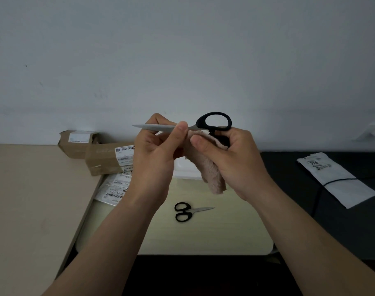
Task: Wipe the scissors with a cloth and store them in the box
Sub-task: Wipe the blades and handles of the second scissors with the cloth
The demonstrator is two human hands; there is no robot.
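Scissors (161, 127) aloft between my hands, long axis level, tip left, handles right. Left hand (154, 154) pinches the blade. Right hand (231, 159) grips cloth (212, 174) and lower handle. White box (185, 169), I judge, just beyond both hands.

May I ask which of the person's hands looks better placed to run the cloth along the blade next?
Probably the right hand: its thumb already presses the cloth just below the scissors, near the handle. The left hand pinches the blade and can steady it.
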